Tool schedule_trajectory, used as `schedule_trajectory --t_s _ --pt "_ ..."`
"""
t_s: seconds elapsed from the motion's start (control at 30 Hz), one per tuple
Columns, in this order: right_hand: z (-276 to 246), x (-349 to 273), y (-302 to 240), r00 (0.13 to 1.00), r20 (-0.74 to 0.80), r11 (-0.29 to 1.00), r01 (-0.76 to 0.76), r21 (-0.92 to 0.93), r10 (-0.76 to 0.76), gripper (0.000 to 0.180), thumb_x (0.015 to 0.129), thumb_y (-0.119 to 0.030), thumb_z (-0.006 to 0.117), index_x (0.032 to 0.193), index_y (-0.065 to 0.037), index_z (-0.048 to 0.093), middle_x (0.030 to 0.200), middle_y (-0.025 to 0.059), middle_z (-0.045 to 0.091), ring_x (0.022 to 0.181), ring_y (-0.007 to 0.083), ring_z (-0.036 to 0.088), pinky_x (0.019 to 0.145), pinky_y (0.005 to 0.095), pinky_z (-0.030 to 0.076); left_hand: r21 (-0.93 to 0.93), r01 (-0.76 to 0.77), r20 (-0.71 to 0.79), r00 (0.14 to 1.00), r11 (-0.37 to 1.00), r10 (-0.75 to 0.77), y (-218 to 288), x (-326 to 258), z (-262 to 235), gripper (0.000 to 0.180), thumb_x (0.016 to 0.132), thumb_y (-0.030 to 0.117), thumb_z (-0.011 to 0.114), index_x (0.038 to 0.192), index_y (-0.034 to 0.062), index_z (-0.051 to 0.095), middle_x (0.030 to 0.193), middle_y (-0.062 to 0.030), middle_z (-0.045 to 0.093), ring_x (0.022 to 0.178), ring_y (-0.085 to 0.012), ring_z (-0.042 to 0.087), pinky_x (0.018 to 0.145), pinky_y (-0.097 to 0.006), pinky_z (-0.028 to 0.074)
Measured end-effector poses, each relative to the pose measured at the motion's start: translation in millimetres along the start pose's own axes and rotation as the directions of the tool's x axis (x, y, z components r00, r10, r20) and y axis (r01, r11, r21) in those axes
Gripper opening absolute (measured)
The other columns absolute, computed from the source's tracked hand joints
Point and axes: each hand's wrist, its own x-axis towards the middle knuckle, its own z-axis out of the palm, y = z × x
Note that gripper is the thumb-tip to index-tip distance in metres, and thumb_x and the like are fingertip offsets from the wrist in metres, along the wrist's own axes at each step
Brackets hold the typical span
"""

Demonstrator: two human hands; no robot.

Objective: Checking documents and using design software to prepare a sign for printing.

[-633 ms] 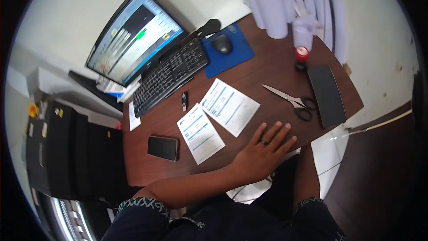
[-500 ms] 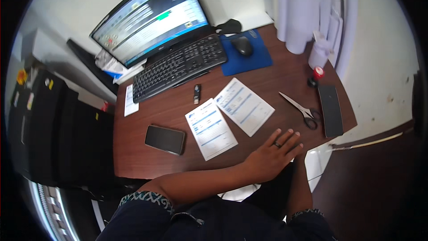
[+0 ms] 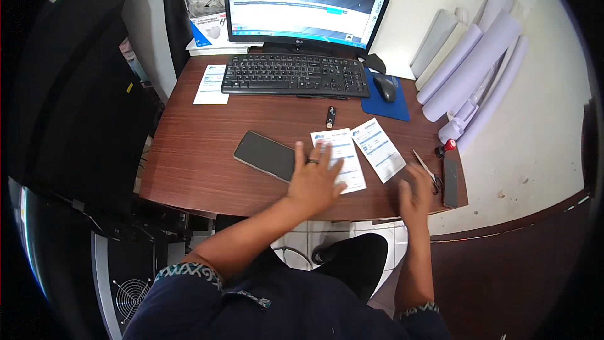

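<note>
Left hand spread over middle sheet; long axis near-far, top tipped left. Right hand blurred, can't tell grip.

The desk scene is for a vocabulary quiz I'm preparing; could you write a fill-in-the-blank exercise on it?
The mouse rests on a ____ pad.
The left hand wears a dark ____.
Beside the right hand lie black-handled ____.
The keyboard lies in front of the ____.
Missing words: blue; ring; scissors; monitor.

passage: desk between keyboard and phone | obstacles beside right hand: scissors, black slab
</note>
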Motion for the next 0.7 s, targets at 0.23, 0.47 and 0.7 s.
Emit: schedule_trajectory --t_s 0.23,0.47,0.7 --pt "79 30 -12 0.899 0.339 0.909 -0.129 -0.396 0.276 0.062 0.095 -0.051 0.055 0.146 -0.017 0.052 0.154 0.0245 0.04 0.139 0.05 0.035 0.114 0.0621 0.023 -0.057 0.027 -0.004 1.0 0.998 -0.027 -35 -29 -5 0.064 0.101 0.058 0.038 0.15 0.0185 0.047 0.156 -0.0173 0.038 0.149 -0.035 0.028 0.114 -0.075 0.009" --pt "106 21 -94 0.893 0.359 0.89 -0.089 -0.448 0.27 0.061 0.098 -0.052 0.047 0.146 -0.015 0.053 0.146 0.0227 0.047 0.128 0.0442 0.044 0.105 0.0553 0.034 -0.115 0.0 -0.057 0.998 0.993 -0.007 -89 -66 -6 0.051 0.1 0.045 0.05 0.143 0.0189 0.055 0.152 -0.012 0.045 0.144 -0.0296 0.037 0.117 -0.07 0.012" --pt "105 78 -11 0.977 0.056 0.954 -0.185 -0.237 0.204 0.045 0.097 -0.033 0.057 0.135 -0.01 0.06 0.135 0.02 0.056 0.12 0.0428 0.052 0.099 0.0557 0.04 -0.3 -0.163 -0.036 0.987 0.94 0.159 -133 -73 -39 0.048 0.091 0.024 0.057 0.138 0.0165 0.059 0.148 -0.0122 0.049 0.136 -0.0293 0.048 0.121 -0.062 0.015"
